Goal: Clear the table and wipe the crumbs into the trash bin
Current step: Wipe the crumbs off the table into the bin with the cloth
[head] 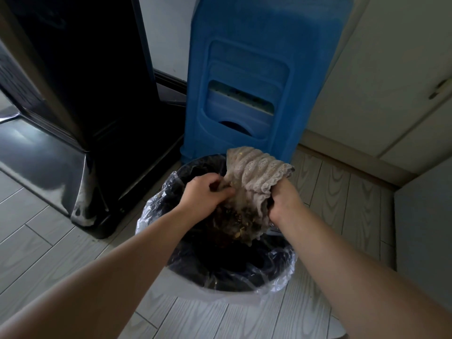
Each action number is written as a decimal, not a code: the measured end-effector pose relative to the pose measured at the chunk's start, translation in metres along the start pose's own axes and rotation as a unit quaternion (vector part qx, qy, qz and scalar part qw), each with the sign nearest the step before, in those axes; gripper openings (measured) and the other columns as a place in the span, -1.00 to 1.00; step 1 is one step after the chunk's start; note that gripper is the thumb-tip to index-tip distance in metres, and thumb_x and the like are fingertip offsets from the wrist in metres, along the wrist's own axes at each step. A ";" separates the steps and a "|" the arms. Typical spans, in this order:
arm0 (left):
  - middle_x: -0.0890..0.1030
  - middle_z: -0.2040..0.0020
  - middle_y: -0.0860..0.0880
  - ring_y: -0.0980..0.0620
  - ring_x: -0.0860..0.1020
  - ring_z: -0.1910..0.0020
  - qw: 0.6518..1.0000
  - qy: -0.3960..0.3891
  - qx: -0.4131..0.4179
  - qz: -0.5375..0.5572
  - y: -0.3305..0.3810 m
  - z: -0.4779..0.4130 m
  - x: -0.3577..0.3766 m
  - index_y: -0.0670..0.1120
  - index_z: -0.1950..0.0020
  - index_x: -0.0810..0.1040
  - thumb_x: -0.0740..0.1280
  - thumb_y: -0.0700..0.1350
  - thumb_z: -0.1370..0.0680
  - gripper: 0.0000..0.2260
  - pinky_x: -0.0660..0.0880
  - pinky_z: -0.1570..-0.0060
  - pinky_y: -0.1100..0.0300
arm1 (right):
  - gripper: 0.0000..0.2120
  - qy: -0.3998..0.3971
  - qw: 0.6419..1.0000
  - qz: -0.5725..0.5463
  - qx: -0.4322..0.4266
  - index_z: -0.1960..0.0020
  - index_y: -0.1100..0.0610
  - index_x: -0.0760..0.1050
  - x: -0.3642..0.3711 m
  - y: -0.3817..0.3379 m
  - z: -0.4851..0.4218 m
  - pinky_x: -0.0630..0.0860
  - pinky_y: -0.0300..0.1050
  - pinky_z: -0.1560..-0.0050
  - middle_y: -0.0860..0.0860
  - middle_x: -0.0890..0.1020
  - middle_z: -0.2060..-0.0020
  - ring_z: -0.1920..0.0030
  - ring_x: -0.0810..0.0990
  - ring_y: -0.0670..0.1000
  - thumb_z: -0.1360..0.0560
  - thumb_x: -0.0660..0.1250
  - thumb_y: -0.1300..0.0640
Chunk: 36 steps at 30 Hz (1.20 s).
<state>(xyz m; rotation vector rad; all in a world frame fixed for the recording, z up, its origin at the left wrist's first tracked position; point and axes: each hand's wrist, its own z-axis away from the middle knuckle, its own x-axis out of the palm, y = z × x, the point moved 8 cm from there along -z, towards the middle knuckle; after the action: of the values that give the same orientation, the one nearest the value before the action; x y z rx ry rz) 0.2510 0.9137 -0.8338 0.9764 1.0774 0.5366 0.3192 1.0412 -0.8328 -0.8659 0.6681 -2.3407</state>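
Hands: both up over the trash bin (281, 285), close together with one cloth (256, 177) stretched between them.
Left hand (203, 194): fingers curled in, pinching the cloth's near-left edge and bunching it against the palm.
Right hand (285, 204): fist wrapped tight round the cloth's right end, and the knitted border spills over the top of that fist.
Cloth: a beige, open-weave rag, draped in a sling, its long axis running left to right from hand to hand, upper part arched away toward the blue plastic stool (256, 77).
Crumbs (234, 221): a dark, speckled heap sits in the sag of the cloth, hanging below and between the hands, right above the bin's mouth.
Bin: dark, lined with a clear plastic bag (156, 209), directly under the load and slightly nearer the person than the hands.
Key relation: the crumbs lie straight down from the grip, so the drop path is vertical into the liner; the left hand sits closer to the heap and looks better placed to shake or brush it free.
Stage: by my reading, this is the emptying step, the wiping seemingly done.
Risk: bits could cling to the weave or bounce onto the wood-look floor (61, 241).
Surroundings: a dark glossy appliance (73, 81) stands left of the stool.
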 end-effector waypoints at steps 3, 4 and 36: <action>0.56 0.35 -0.03 0.08 0.53 0.42 0.996 -0.011 -0.044 0.079 -0.010 -0.001 -0.003 -0.07 0.24 0.57 0.42 -0.18 -0.46 -0.91 0.58 0.28 0.15 | -0.72 -0.005 1.000 -0.015 -0.018 -0.05 0.23 0.52 -0.004 -0.007 -0.004 0.53 -0.03 0.11 0.15 0.61 0.15 0.13 0.59 0.11 -0.60 0.15 0.04; 0.56 0.36 -0.05 0.11 0.53 0.45 0.993 -0.022 -0.058 0.103 -0.013 0.000 -0.002 -0.09 0.23 0.57 0.41 -0.22 -0.46 -0.91 0.58 0.34 0.21 | -0.71 -0.008 1.000 -0.016 -0.015 -0.05 0.24 0.51 -0.004 -0.007 -0.005 0.53 -0.02 0.12 0.16 0.61 0.15 0.14 0.58 0.11 -0.61 0.14 0.04; 0.51 -0.14 -0.02 0.00 0.48 -0.15 0.994 0.077 0.061 -0.050 0.008 -0.001 0.006 -0.06 -0.27 0.45 0.30 0.14 -0.49 -0.57 0.34 -0.03 0.23 | -0.69 0.027 0.964 0.205 -0.169 -0.10 0.18 0.56 -0.002 -0.013 -0.021 0.56 -0.10 -0.05 0.08 0.65 -0.02 -0.03 0.63 0.04 -0.36 0.46 0.28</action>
<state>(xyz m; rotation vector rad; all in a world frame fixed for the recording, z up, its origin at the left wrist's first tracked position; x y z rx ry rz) 0.2535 0.9229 -0.8302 0.9927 1.3020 0.4740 0.3019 1.0571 -0.8395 -0.7209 1.1734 -1.9102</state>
